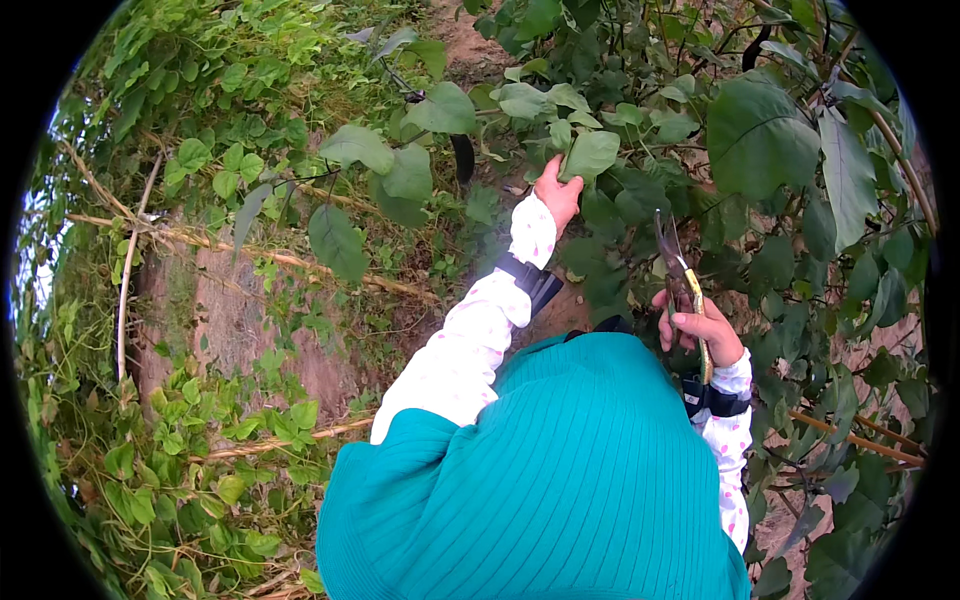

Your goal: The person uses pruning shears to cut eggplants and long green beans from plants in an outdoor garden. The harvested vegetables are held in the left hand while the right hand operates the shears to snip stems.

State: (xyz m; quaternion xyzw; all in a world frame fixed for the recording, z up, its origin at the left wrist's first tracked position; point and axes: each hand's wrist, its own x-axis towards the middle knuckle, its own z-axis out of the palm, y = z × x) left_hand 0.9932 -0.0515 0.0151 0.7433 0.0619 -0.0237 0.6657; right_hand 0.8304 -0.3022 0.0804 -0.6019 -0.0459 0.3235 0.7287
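Observation:
My left hand (559, 199) reaches forward into the foliage, with a broad green eggplant leaf (591, 155) pinched between thumb and fingers. Closer to my body on the right, my right hand (701, 328) grips a pair of pruning shears (694, 283) with yellow-patterned handles. The blades point away from me and stand slightly apart, with no stem visible between them. Left of my left hand hangs a long dark eggplant (463, 159), its top covered by leaves. Another dark, curved eggplant (755, 49) shows among the stems at the upper right.
Large-leaved eggplant plants (763, 139) crowd the right side. Vines (247, 75) spread over the left, where dry poles (129, 289) cross and a stalk (300, 262) runs low over bare soil (232, 311). Thin canes (855, 435) lie at the lower right.

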